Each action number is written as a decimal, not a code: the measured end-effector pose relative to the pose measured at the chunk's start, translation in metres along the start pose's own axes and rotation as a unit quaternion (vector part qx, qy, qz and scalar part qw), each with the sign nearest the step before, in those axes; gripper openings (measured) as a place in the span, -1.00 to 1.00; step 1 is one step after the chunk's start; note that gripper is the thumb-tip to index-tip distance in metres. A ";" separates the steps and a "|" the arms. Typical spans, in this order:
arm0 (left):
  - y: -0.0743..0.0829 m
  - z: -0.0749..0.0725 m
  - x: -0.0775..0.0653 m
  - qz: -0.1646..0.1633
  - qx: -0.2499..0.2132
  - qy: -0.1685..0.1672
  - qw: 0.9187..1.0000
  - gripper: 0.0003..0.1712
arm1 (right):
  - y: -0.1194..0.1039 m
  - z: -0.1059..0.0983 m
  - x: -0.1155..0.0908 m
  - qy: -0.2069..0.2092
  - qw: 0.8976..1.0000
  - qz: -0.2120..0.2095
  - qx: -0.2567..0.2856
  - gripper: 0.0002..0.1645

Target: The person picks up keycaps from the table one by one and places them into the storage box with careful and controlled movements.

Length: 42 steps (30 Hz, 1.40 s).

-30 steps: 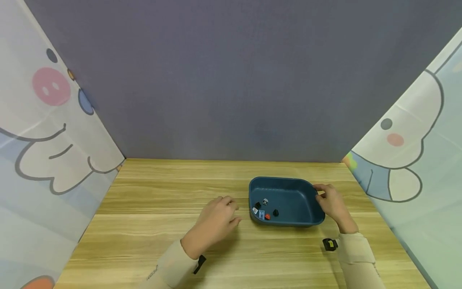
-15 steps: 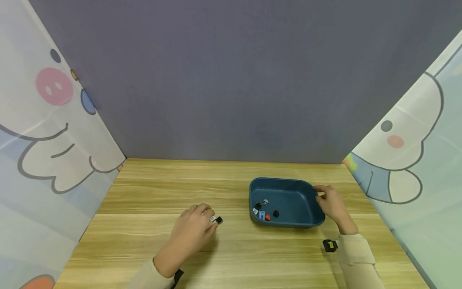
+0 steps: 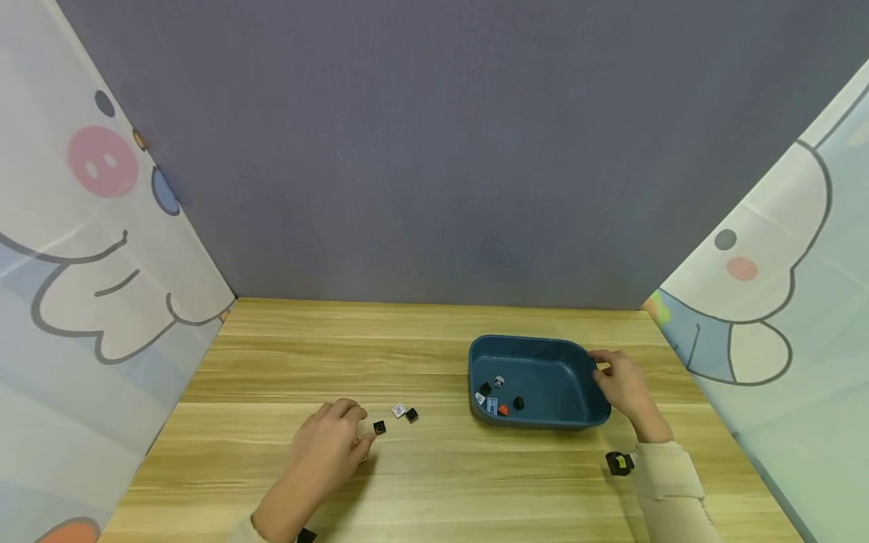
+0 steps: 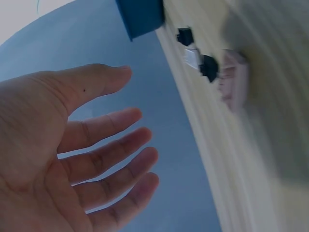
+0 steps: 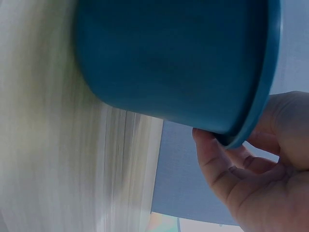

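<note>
My left hand [image 3: 322, 441] hovers low over the table with relaxed, parted fingers and nothing between them in the left wrist view. Close to its fingertips lie a black keycap [image 3: 379, 427], a white keycap [image 3: 398, 410] and another black keycap [image 3: 412, 415]. A pale pink keycap [image 4: 234, 79] shows in the left wrist view; the fingers mostly hide it from the head camera. My right hand [image 3: 624, 385] grips the right end of a dark blue plastic bin [image 3: 543, 366] by its rim. Inside the bin, on the left, lie several keycaps, among them a red keycap [image 3: 503, 410].
The wooden table [image 3: 305, 347] meets a grey panel [image 3: 434, 188] at the back. Printed cartoon sheets hang at the left and right sides. A small black device [image 3: 619, 463] sits at my right wrist.
My left hand has moved left and toward me, away from the bin, uncovering the white keycap and two black ones on the table. The right hand and the bin have stayed put.
</note>
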<state>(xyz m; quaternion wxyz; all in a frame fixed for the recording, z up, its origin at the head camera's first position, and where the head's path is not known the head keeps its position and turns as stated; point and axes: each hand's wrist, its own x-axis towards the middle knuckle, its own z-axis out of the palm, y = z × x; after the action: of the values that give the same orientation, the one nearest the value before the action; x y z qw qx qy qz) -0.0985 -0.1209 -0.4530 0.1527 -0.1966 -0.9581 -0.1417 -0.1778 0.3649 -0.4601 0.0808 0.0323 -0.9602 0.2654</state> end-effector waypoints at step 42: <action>-0.014 0.027 -0.027 -0.062 -0.012 -0.087 0.994 -0.57 | 0.002 0.000 0.001 0.004 1.000 -0.005 -0.001 -0.57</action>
<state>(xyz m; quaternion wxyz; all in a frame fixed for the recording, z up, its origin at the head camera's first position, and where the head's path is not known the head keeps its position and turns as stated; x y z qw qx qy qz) -0.0877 -0.1331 -0.4902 0.0579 -0.1505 -0.9763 -0.1446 -0.1786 0.3664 -0.4612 0.0858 0.0358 -0.9599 0.2645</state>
